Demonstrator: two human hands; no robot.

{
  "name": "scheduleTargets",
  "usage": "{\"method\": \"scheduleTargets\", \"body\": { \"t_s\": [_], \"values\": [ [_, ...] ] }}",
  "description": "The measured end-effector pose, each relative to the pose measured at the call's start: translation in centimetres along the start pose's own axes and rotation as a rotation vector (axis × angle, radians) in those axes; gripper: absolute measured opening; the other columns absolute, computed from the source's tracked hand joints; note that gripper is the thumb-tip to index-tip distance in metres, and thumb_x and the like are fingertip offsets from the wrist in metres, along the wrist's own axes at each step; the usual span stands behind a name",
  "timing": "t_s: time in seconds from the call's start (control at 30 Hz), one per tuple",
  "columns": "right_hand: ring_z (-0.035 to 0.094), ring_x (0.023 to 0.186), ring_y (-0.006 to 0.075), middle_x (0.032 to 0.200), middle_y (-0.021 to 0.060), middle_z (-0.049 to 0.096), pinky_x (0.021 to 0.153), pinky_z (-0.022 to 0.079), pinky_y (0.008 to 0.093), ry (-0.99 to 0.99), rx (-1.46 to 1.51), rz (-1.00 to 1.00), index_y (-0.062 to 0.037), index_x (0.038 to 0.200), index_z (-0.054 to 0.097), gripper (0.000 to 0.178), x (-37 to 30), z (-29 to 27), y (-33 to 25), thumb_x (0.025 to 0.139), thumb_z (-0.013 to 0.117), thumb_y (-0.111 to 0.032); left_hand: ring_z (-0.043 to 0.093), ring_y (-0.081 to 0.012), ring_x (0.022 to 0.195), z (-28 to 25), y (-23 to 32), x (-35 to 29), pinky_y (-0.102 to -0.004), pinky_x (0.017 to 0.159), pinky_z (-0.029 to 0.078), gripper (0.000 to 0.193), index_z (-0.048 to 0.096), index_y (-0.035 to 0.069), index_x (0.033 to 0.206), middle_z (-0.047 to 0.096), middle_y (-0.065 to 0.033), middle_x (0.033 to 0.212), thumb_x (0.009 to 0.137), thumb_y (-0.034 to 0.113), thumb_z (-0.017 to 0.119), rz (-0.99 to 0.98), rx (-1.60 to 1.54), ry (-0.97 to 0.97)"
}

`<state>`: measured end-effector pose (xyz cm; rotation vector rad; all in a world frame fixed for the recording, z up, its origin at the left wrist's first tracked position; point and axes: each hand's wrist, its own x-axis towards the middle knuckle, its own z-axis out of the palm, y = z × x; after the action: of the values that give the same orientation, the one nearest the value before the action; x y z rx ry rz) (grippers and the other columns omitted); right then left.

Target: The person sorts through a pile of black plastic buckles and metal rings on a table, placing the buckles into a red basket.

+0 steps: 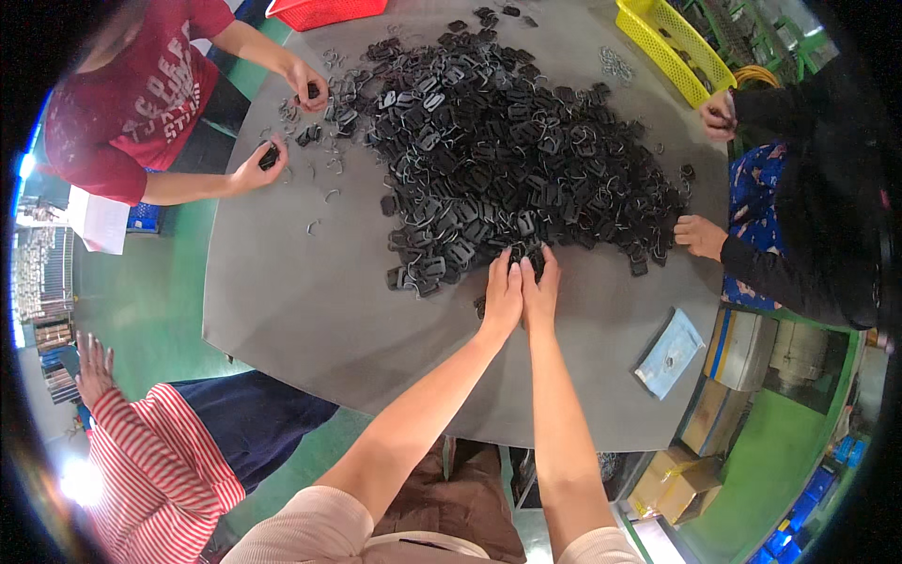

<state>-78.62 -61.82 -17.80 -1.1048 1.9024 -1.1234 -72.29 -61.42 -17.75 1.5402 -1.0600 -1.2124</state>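
Grasping black buckles (536,260) with left hand (505,293) and right hand (540,293) at the pile's (526,141) edge, I likely need steady thumbs next.

We see a fairly bright, even light over the grey worktop (301,305), with only soft shadows. At the left rim, a large white light (81,481) burns out with a hazy glow, and a smaller light (26,166) glares above it. Pale glints pick out the dark pile (536,141), where fine detail sinks into black. We find the fisheye bowing straight edges, the rim softly blurred, and the corners wholly black.
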Motion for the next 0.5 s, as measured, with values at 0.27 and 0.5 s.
{"method": "scheduleTargets", "body": {
  "t_s": [0.27, 0.5],
  "values": [
    [0.052, 0.059, 0.0073, 0.077, 0.0017, 0.058, 0.047, 0.041, 0.0206, -0.199, 0.288, 0.447, -0.0041, 0.1, 0.057, 0.027, -1.8, -5.1, -3.2, 0.077, 0.064, -0.018, 0.053, -0.0083, 0.07, -6.4, 1.1, -0.3, -0.0236, 0.064, 0.044, 0.022, 0.06, 0.003, 0.095, 0.06, -0.0029, 0.076, 0.08, 0.018, 0.061, -0.142, -0.008, -0.283],
    [0.062, 0.073, 0.0131, 0.086, 0.0039, 0.063, 0.056, 0.046, 0.023, -0.309, 0.171, 0.513, -0.007, 0.1, 0.061, 0.024, -1.4, -11.0, -1.2, 0.082, 0.058, -0.022, 0.056, -0.0073, 0.07, -10.9, 3.9, -1.1, -0.023, 0.063, 0.044, 0.017, 0.063, 0.004, 0.092, 0.064, -0.002, 0.078, 0.082, 0.017, 0.058, 0.0, 0.438, -0.292]
  ]
}}
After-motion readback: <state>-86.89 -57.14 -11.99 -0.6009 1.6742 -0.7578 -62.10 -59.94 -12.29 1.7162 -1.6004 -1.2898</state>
